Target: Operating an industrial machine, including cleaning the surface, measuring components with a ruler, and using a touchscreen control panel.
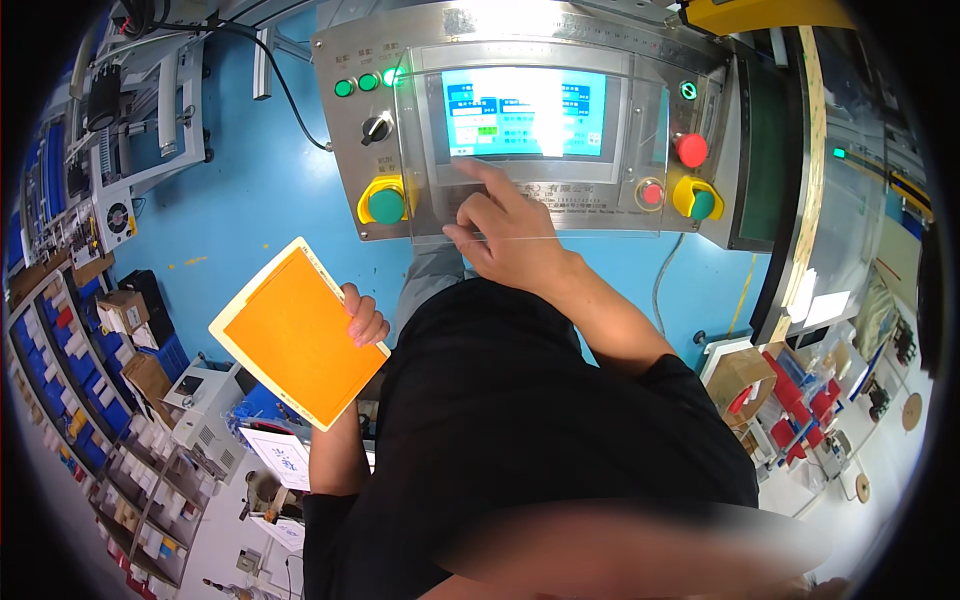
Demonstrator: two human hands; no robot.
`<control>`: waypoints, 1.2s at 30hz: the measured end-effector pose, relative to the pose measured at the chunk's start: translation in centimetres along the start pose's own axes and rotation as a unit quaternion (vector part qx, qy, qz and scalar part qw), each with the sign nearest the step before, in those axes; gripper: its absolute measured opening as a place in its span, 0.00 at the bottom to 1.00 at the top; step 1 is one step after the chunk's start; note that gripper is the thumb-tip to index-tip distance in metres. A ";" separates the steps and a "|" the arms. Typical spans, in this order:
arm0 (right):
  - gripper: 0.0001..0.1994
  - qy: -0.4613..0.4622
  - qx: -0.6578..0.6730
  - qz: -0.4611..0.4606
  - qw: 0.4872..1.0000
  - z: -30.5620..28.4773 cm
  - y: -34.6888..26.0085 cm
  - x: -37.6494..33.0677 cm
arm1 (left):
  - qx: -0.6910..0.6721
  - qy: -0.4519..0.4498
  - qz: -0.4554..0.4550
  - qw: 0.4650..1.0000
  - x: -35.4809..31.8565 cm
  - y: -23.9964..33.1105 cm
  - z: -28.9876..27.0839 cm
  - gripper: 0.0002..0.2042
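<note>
Your right hand point(510, 235) is the nearer one to the screen point(480, 115); its index finger points at the lower left corner, the others are loosely bent and hold nothing; if the tip touches, I cannot tell; your left hand point(365, 318) has its fingers closed on the orange panel point(285, 345), below and left of the screen, long axis slanting down rightward

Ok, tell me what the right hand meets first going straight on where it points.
The right hand would probably meet the lower-left part of the grey rectangular frame around the lit blue screen, though the clear plastic cover might come first; depth is unclear.
</note>
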State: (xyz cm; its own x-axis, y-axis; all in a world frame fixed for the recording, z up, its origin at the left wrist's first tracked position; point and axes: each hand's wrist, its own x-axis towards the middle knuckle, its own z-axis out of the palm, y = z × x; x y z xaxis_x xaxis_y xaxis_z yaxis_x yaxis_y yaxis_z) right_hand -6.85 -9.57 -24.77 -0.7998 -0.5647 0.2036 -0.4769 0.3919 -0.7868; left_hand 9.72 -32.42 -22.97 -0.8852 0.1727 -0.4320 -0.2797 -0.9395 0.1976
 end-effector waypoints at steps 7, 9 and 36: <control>0.11 0.000 -0.006 0.005 1.000 -0.3 -0.1 0.0 | 0.010 -0.007 -0.002 1.000 0.1 -0.1 0.1 0.20; 0.12 0.003 -0.004 0.004 1.000 -0.3 -0.1 0.0 | 0.008 -0.004 0.001 1.000 0.0 -0.2 0.1 0.20; 0.11 0.013 -0.008 -0.002 1.000 0.0 -0.1 0.1 | -0.006 0.002 0.004 1.000 -0.2 -0.4 -0.2 0.23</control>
State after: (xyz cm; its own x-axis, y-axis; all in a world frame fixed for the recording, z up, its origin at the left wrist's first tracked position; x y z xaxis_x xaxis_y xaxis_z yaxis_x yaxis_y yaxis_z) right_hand -6.90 -9.67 -24.67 -0.8074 -0.5469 0.2214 -0.4854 0.4024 -0.7762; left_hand 10.09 -32.15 -23.12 -0.8859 0.1632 -0.4341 -0.2674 -0.9446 0.1905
